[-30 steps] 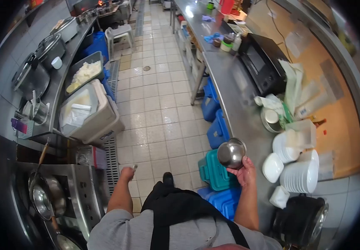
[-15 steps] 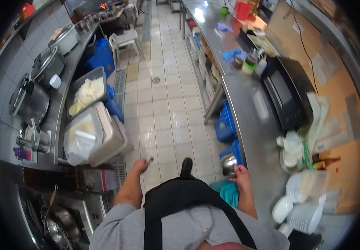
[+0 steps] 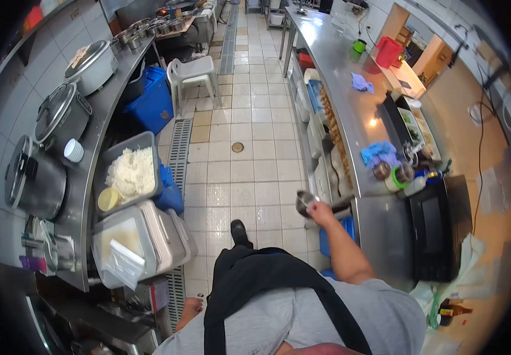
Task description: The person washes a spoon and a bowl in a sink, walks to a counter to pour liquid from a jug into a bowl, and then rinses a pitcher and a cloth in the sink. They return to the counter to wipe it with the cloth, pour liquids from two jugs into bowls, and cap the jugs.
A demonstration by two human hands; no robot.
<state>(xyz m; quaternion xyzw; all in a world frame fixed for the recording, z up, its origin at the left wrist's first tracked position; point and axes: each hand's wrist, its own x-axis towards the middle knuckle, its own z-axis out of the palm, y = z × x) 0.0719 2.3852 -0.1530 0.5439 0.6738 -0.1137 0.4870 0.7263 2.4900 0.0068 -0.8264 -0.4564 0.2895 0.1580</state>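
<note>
My right hand point(image 3: 320, 214) is closed on the rim of a small metal bowl point(image 3: 304, 201), held out over the tiled floor beside the right-hand counter. Low at my left side, my left hand point(image 3: 191, 308) is curled, partly cut off by my body. A tiny dark and shiny bit shows at its fingers, too small to name. Nearest to that hand are the floor drain grate point(image 3: 175, 296) and the stacked pale lidded tubs point(image 3: 169, 228).
An aisle of tiles point(image 3: 255, 171) runs ahead between two steel counters. On the left are a tub of white rice point(image 3: 130, 174), rice cookers point(image 3: 63, 112), a blue bin point(image 3: 152, 100) and a white plastic chair point(image 3: 193, 74). A black microwave point(image 3: 430, 231) stands on the right counter point(image 3: 380, 225).
I have moved forward along the aisle. My right hand has swung forward with the metal bowl, while my left hand has swung back towards my side.
</note>
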